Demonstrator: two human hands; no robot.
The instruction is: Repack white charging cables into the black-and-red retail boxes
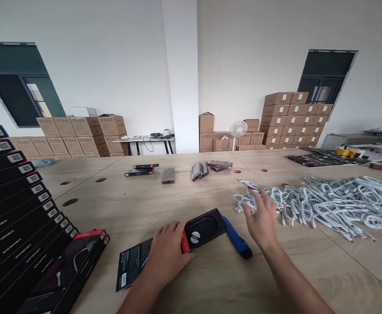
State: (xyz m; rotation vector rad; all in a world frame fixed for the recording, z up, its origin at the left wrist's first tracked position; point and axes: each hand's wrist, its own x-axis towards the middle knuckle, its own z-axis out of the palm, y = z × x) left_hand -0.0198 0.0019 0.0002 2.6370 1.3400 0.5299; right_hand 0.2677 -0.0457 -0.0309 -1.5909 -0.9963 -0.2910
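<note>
In the head view, the box [205,231] lies on the near middle of the table [223,288], black, with a rounded recess in its face, a red band [185,242] and a round white sticker [195,237]; a dark printed panel [130,262] shows left of the left hand [167,248], which curls over the box at the band, thumb on the near side, gripping it. Its long axis slants from near left to far right, the recessed end pointing at the blue cutter [238,237]; the right hand [261,213], fingers parted and loosely bent, reaches the cables [337,203]; whether it touches one, I cannot tell.
</note>
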